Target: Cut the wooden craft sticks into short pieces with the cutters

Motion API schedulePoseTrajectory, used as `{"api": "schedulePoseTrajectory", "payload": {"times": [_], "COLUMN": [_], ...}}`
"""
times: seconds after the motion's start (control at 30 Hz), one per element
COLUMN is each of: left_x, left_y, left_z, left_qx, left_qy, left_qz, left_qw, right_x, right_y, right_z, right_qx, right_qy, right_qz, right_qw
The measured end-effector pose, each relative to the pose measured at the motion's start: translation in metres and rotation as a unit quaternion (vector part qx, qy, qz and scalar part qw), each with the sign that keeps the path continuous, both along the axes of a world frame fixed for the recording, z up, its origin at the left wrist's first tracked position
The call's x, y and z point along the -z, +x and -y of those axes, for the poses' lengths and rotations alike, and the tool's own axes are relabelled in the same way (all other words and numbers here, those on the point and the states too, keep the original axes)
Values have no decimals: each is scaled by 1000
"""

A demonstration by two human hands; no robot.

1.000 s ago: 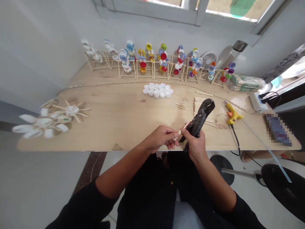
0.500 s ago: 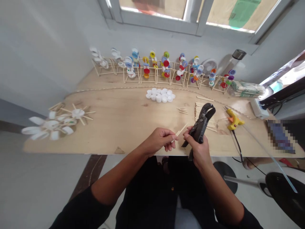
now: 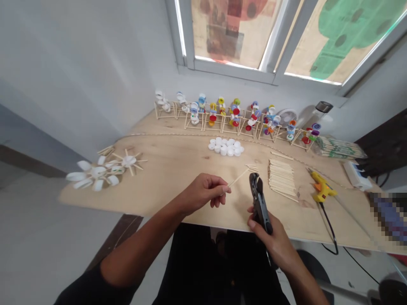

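Pinched between the thumb and fingers of my left hand (image 3: 208,190) is a thin wooden stick (image 3: 240,177), pointing up and to the right; a second piece may lie against it, I cannot tell. My right hand (image 3: 276,239) is wrapped round the handles of a black hand cutter (image 3: 260,201). Its curved head points away from me, just right of the stick's tip and apart from it. Beyond the tip lie several short cut stick pieces (image 3: 252,168). A neat row of longer sticks (image 3: 281,177) lies to the right of the cutter.
White bottle caps (image 3: 224,149) are grouped mid-table. Wheels of caps and sticks (image 3: 129,161) lie at left. Stick stands with coloured caps (image 3: 235,118) line the wall, beside a small fan (image 3: 288,116). A yellow glue gun (image 3: 322,186) and its cord are at right.
The view has tilted up and swung left. The cutter has turned more upright and drawn away from my left hand, which keeps its pinch on the stick.
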State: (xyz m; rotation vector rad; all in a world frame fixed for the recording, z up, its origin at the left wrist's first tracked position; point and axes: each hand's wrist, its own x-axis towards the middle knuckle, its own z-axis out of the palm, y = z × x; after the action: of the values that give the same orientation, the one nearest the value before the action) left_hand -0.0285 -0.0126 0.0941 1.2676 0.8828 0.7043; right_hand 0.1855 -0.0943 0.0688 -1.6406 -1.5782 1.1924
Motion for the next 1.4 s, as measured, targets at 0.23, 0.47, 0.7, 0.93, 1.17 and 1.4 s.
{"api": "schedulePoseTrajectory", "payload": {"times": [0.23, 0.47, 0.7, 0.93, 1.17, 1.4], "left_x": [-7, -16, -19, -17, -13, -15], "left_y": [-2, 4, 6, 5, 3, 3], "left_z": [-1, -7, -14, -20, -26, -31], "left_qx": [58, 99, 126, 142, 159, 175], "left_qy": [54, 113, 131, 112, 89, 82], "left_qz": [-59, -133, -186, -182, -168, -178], "left_qw": [995, 980, 966, 967, 969, 965], "right_x": [0, -1, 1, 3, 6, 5], "right_y": [-14, -20, -22, -24, -27, -28], "right_z": [2, 4, 1, 1, 0, -1], "right_qx": [-39, -38, -34, -31, -23, -20], "right_qy": [-2, 14, 22, 26, 26, 24], "right_qz": [23, 12, 15, 19, 29, 34], "right_qw": [999, 999, 999, 999, 999, 999]}}
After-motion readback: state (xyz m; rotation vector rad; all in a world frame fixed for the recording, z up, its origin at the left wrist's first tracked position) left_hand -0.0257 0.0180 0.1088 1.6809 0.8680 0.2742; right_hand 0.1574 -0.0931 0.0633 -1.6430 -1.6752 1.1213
